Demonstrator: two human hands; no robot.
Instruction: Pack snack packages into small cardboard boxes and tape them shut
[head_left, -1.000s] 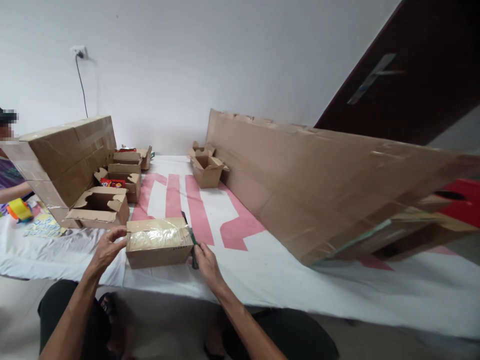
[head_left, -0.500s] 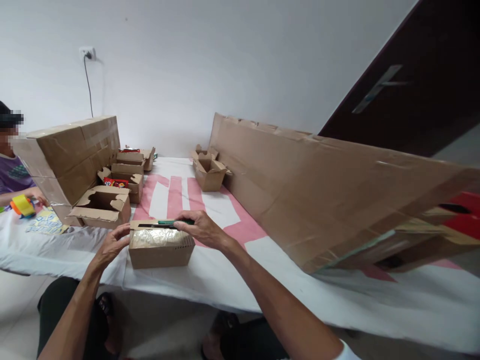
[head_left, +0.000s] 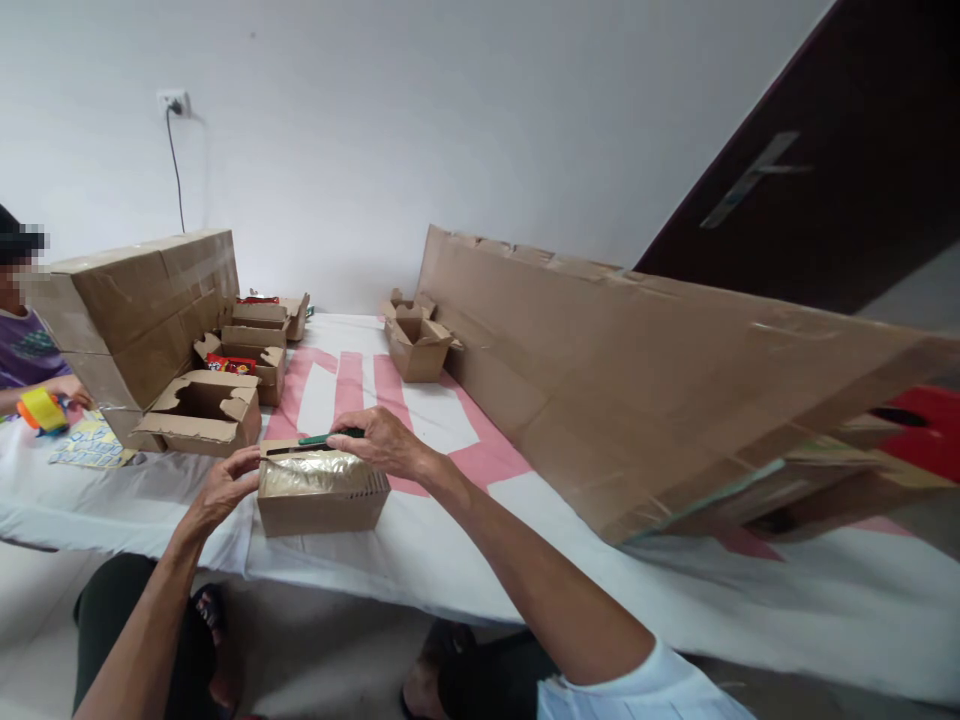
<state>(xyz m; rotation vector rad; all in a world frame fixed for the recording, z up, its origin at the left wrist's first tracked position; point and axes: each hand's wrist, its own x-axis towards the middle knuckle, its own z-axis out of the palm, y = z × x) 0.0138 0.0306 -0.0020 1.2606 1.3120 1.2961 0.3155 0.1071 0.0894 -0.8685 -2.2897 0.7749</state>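
Observation:
A small cardboard box (head_left: 322, 517) lies near the front edge of the cloth-covered table, its top partly covered by shiny clear tape. My left hand (head_left: 225, 492) grips the box's left end, fingers at the top corner and thumb on the side. Over the back of the box top, my right hand (head_left: 375, 442) is closed around a green utility knife (head_left: 315, 439). The knife points left and lies nearly level above a dark slot in the top. Whether its blade touches the cardboard I cannot tell.
Open cardboard boxes (head_left: 202, 402) line the left side, some holding red packets (head_left: 231, 364). Large cardboard walls (head_left: 600, 370) stand left and right. Another open box (head_left: 416, 350) is at the back. Far left, a person (head_left: 26, 345) sits by a yellow tape roll (head_left: 43, 409).
My right hand has moved left and slightly up with the utility knife along the box top. My left hand and the box stay where they were.

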